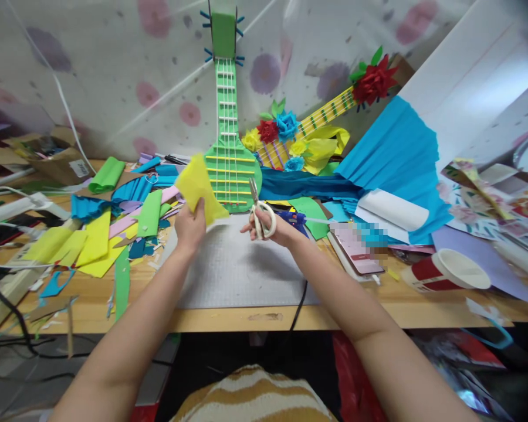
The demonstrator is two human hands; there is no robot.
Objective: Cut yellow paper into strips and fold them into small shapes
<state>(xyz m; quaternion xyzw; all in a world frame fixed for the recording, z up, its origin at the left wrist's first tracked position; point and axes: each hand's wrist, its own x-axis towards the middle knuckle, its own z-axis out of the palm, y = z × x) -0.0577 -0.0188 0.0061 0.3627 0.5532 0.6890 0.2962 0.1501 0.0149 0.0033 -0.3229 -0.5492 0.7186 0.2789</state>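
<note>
My left hand (190, 227) pinches a piece of yellow crepe paper (198, 183) between thumb and fingers, raised above a grey cutting mat (242, 275). To its right, my right hand (266, 224) has white-handled scissors (264, 221) hooked on its fingers, with the blades pointing up and away. The scissors and the paper are apart. Behind both hands a green paper guitar (227, 129) with white strings leans upright against the wall covering, its lower body partly hidden by the yellow paper and the scissors.
Green, yellow and blue paper scraps (94, 243) cover the left side. A yellow paper guitar (325, 117) with paper flowers leans at the back. Right of the mat are a blue glue gun (293, 217), a phone (356, 249), a paper cup (449, 271) and large blue crepe paper (398, 161).
</note>
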